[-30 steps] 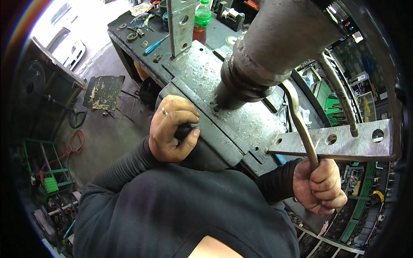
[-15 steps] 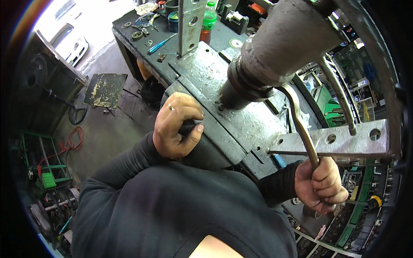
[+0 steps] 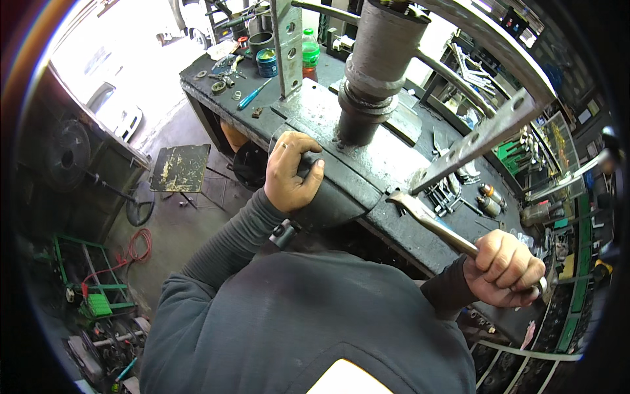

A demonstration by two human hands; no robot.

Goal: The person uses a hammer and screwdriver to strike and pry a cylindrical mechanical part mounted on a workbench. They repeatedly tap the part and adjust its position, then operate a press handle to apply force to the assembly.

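My left hand [image 3: 289, 174] is curled over the upper end of a dark rounded part [image 3: 338, 200] at the bench's front edge, thumb and fingers bent against it. What lies under the palm is hidden. My right hand [image 3: 508, 269] is wrapped round a bent metal bar [image 3: 436, 226]. Its flattened, claw-like end points at the bench beside the foot of the right perforated post [image 3: 476, 141]; whether it touches cannot be told. A grey cylinder [image 3: 384, 56] with a stepped collar stands over the bare steel plate [image 3: 315, 98], beyond both hands.
The left perforated post [image 3: 286, 49] rises from the plate. A blue-handled screwdriver [image 3: 251, 98], a blue tin [image 3: 266, 62] and a green-capped bottle [image 3: 310, 52] are at the bench's far left. Loose tools and metal parts [image 3: 446, 197] lie right. A worn stool [image 3: 180, 167] stands on the floor.
The bar's far end has come away from beside the cylinder to the bench's front edge, turning in my right hand. My left hand stays on the dark part. The view has shifted.
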